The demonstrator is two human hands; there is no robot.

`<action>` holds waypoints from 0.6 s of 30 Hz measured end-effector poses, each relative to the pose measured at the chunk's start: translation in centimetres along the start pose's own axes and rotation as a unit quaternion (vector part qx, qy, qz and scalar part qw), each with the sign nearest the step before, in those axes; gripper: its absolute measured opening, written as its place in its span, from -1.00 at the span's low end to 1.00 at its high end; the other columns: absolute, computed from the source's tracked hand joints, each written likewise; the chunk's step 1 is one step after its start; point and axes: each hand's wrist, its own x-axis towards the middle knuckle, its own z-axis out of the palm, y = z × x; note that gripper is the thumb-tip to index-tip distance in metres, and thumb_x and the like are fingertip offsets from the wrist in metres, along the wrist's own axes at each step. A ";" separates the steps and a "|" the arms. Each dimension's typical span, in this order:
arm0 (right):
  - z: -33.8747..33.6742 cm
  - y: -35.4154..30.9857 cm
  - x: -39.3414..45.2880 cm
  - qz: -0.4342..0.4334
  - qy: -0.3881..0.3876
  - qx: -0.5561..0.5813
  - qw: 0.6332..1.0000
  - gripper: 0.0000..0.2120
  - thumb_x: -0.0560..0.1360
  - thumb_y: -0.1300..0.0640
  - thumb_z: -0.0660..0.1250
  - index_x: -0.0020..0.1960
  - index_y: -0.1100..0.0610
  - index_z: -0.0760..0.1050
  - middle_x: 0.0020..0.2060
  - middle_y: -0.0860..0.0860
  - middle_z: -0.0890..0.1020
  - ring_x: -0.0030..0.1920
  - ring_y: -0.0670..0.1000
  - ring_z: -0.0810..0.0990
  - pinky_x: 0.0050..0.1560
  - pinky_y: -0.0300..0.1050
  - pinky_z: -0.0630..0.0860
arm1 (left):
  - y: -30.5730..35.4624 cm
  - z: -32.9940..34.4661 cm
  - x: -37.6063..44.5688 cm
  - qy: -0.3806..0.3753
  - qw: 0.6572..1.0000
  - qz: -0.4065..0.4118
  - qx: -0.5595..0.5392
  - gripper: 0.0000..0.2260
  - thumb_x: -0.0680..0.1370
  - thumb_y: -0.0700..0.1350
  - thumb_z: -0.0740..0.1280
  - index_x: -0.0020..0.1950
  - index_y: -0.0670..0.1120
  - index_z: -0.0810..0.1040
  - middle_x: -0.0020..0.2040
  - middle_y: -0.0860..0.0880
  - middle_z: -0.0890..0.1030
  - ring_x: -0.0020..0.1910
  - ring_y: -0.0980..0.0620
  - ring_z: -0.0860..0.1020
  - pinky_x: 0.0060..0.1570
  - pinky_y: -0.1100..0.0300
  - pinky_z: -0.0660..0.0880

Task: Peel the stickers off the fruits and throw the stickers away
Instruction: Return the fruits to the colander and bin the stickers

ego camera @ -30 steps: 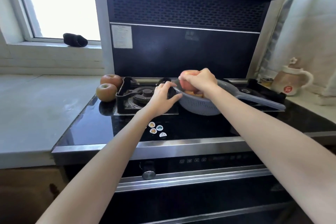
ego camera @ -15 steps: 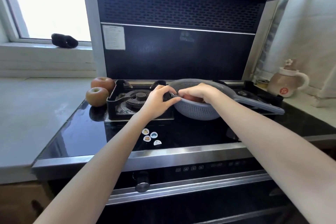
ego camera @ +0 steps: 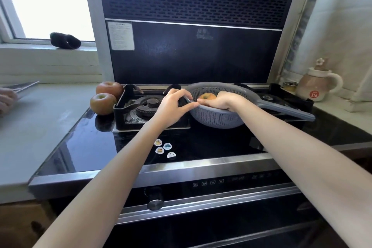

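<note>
A grey colander (ego camera: pixel 217 120) with a long handle sits on the black stove top. My left hand (ego camera: pixel 175 104) grips its left rim. My right hand (ego camera: pixel 220 101) is palm-down inside the colander, beside an orange-red apple (ego camera: pixel 206 96); its fingers are hidden, so a grasp cannot be made out. Two brownish-red apples (ego camera: pixel 103 103) (ego camera: pixel 109 88) rest at the stove's left rear corner. Several small round stickers (ego camera: pixel 164 148) lie on the glass in front of the burner, between my forearms.
A gas burner (ego camera: pixel 149 105) with a black grate sits left of the colander. A beige jug (ego camera: pixel 316 84) stands at the right. Another person's hand (ego camera: pixel 7 99) and a metal blade (ego camera: pixel 22 86) are on the left counter. A stove knob (ego camera: pixel 155 200) juts out in front.
My right hand has lowered an apple from above the colander down into it. My left hand has stayed on the rim. The view has shifted closer and leftward.
</note>
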 end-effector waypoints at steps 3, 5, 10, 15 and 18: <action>0.0 0.7 0.1 0.030 0.048 0.030 0.998 -0.30 0.39 -0.44 0.23 0.22 0.12 0.47 0.11 0.11 0.56 0.11 0.16 0.54 0.13 0.06 0.49 | 0.1 -0.1 0.0 -0.004 1.000 -0.006 0.010 -0.76 0.47 0.07 0.43 0.04 -0.02 0.57 0.14 0.00 0.51 0.13 0.06 0.47 0.10 0.27 0.33; 0.1 1.2 0.4 0.022 0.073 0.020 0.997 -0.39 0.47 -0.35 0.20 0.15 0.17 0.48 0.04 0.11 0.58 0.08 0.17 0.56 0.13 0.06 0.50 | 0.4 -0.2 0.0 -0.008 0.999 -0.012 0.033 -0.75 0.48 0.09 0.41 0.06 -0.01 0.57 0.14 0.00 0.53 0.15 0.04 0.48 0.13 0.16 0.40; 0.2 1.3 -0.1 -0.007 0.216 0.049 0.975 -0.65 0.58 -0.08 0.23 0.05 0.19 0.57 0.03 0.15 0.65 0.07 0.21 0.59 -0.08 -0.06 0.43 | 1.0 -0.9 -0.9 0.000 0.999 -0.008 0.051 -0.77 0.51 0.01 0.39 0.12 -0.03 0.56 0.13 -0.03 0.56 0.18 -0.03 0.48 0.21 -0.01 0.43; 1.5 -0.3 -3.2 -0.190 0.449 0.121 0.865 -0.78 0.54 0.00 0.28 -0.16 0.12 0.55 -0.25 0.04 0.66 -0.21 0.11 0.59 -0.26 -0.15 0.31 | 1.3 -2.6 -2.2 0.115 0.992 -0.004 0.044 -0.87 0.52 -0.11 0.38 0.03 -0.11 0.57 0.01 -0.05 0.60 0.07 -0.02 0.53 0.14 0.00 0.48; 4.1 -1.2 -4.8 -0.287 0.477 0.088 0.826 -0.73 0.53 0.01 0.29 -0.28 0.14 0.49 -0.41 0.02 0.61 -0.38 0.09 0.53 -0.35 -0.17 0.27 | 0.8 -4.3 -2.8 0.173 0.983 -0.014 0.062 -0.94 0.52 -0.16 0.36 -0.03 -0.12 0.57 -0.10 -0.02 0.61 -0.02 0.00 0.55 0.05 0.01 0.51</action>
